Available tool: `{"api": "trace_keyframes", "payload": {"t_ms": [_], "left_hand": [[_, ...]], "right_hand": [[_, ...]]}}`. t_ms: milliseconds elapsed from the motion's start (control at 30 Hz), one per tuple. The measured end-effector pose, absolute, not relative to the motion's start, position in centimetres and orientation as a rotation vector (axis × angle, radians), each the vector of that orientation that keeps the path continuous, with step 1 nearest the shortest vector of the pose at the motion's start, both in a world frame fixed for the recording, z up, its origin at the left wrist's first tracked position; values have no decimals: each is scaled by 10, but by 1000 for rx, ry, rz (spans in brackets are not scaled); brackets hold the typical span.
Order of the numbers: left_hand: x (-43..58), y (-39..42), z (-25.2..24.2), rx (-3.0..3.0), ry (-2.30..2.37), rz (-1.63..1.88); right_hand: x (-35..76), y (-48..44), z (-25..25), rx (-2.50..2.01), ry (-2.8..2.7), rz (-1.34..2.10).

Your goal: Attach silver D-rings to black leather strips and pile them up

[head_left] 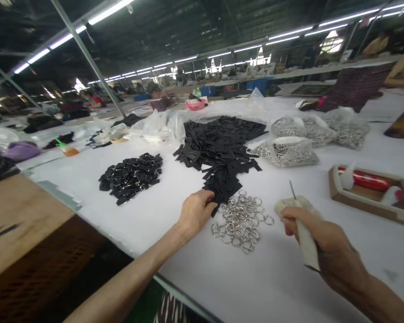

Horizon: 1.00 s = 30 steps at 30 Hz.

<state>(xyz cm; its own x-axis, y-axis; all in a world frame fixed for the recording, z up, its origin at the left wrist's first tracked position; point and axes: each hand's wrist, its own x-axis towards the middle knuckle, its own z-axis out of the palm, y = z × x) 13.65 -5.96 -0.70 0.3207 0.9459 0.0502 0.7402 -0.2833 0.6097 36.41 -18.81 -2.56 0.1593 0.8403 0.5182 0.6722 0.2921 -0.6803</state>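
My left hand (pixel 195 212) rests on the white table (pixel 242 278), its fingers curled on the near tip of a heap of black fabric strips (pixel 222 152). Just right of it lies a pile of metal D-rings (pixel 240 220). My right hand (pixel 319 237) is closed around a cream-handled tool (pixel 301 229) with a thin metal spike pointing up. A separate heap of black strips fitted with rings (pixel 131 177) lies to the left.
Clear bags of metal rings (pixel 289 152) sit behind the strips. A shallow wooden tray (pixel 370 199) with a red tube stands at the right. A brown wooden surface (pixel 23 215) adjoins the table's left edge. Other tables and people fill the background.
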Motion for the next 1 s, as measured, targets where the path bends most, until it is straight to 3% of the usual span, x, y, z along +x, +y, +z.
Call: {"api": "trace_keyframes", "payload": {"t_ms": [167,400,800,1000], "left_hand": [[155,-54,-9,2275,1554,317],[154,-52,-11,2196,1491,289],[147,-72,5,1385,1108,453],[155,-81,8,1046,930,595]], "right_hand": [[359,-188,-30,-1396,-1891,70],[331,-189,-36,-1437,-1995,235],[306,-180,-55,-1227,-2261,-415],[304,-186,-63,-1197,-2331,-555]]}}
